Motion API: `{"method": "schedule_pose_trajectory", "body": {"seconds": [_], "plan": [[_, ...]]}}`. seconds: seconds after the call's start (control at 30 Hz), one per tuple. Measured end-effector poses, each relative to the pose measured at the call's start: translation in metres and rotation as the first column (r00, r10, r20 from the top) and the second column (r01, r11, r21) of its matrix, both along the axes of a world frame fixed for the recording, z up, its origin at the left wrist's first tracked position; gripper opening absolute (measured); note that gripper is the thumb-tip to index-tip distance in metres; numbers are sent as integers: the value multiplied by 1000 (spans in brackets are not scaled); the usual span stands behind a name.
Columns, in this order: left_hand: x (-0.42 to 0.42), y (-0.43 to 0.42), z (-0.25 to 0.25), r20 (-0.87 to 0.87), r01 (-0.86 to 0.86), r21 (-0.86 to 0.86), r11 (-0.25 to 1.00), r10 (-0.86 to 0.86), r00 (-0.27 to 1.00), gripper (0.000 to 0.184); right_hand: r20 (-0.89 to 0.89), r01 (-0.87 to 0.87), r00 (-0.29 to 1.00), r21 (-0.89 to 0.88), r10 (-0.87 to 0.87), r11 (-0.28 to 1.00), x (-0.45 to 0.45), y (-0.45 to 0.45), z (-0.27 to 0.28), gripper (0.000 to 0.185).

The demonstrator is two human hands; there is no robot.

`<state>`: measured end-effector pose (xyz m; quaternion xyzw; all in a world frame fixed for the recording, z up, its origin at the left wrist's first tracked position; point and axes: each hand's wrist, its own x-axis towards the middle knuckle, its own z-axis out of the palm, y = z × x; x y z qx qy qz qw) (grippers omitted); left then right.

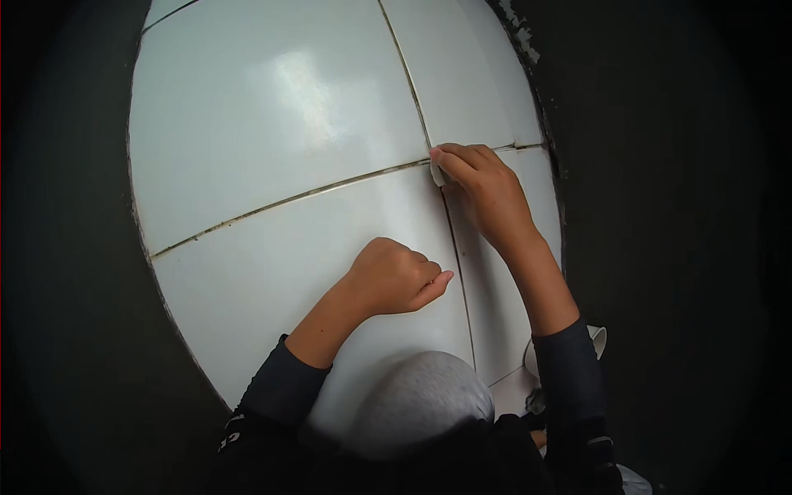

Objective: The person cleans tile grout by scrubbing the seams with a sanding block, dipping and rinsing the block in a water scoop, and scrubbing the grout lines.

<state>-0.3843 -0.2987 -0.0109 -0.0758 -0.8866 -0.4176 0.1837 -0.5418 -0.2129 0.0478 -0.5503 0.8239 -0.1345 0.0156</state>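
Observation:
My right hand (488, 183) is closed around a small pale flat piece (437, 173), its kind unclear. The piece touches the white tiles (247, 99) where the dark grout lines (330, 186) cross. Lower down and to the left, my left hand (396, 276) rests on a tile as a fist, thumb folded against the fingers. Nothing sticks out of this fist, though its palm side is hidden.
Dark grey floor (652, 206) borders the tiles on both sides, with a rough edge. Beside my right sleeve stands a white round container (596, 340), partly hidden. A grey cloth-covered knee (421, 400) is at the bottom.

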Motion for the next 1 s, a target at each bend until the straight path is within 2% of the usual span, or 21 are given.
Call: {"method": "schedule_pose_trajectory", "body": {"seconds": [0.03, 0.1, 0.3, 0.33, 0.37, 0.43, 0.47, 0.53, 0.67, 0.8, 0.9, 1.0], "plan": [[1, 0, 0, -4, -1, 10, 1000, 1, 1000, 41, 3, 3, 1000, 2, -3, 1000, 2, 3, -1, 45], [2, 0, 1, 9, 6, 3, 1000, -6, 1000, 41, 6, -13, 1000, -11, 13, 1000, 6, 14, 0, 32], [2, 1, -2, -19, -10, -2, 1000, 10, 1000, 41, 3, 20, 1000, 48, -20, 999, 35, 47, 4, 36], [1, 3, -1, -28, -13, 3, 1000, 13, 1000, 42, 40, 44, 998, 45, -45, 998, 29, 37, 4, 47], [1, 4, -1, -32, 1, 8, 1000, -1, 999, 42, 36, 58, 998, 49, -60, 997, 21, 27, 2, 47], [1, 1, 0, -10, 7, -31, 999, -8, 1000, 41, 48, 33, 998, -55, -30, 998, 5, 7, -3, 49], [0, 1, 1, -10, 12, -33, 999, -12, 1000, 41, 50, 38, 998, -48, -36, 998, 4, 4, -3, 50], [1, 0, 2, 26, 3, -28, 1000, -3, 1000, 42, 67, 48, 997, -35, -46, 998, 14, 17, 0, 50], [1, 1, -1, -19, -15, 8, 1000, 15, 1000, 40, 77, 44, 996, 31, -46, 999, 48, 64, 7, 46], [1, 3, -1, -13, 8, -3, 1000, -8, 1000, 40, -43, 57, 997, -14, -58, 998, 35, 42, -2, 38], [0, 2, 0, -12, 8, -22, 1000, -8, 1000, 40, -47, 87, 995, -29, -88, 996, 9, 2, -5, 37], [1, 0, 1, -15, 2, -12, 1000, -2, 1000, 41, -2, 43, 999, -65, -43, 997, 14, 17, -5, 37]]}}
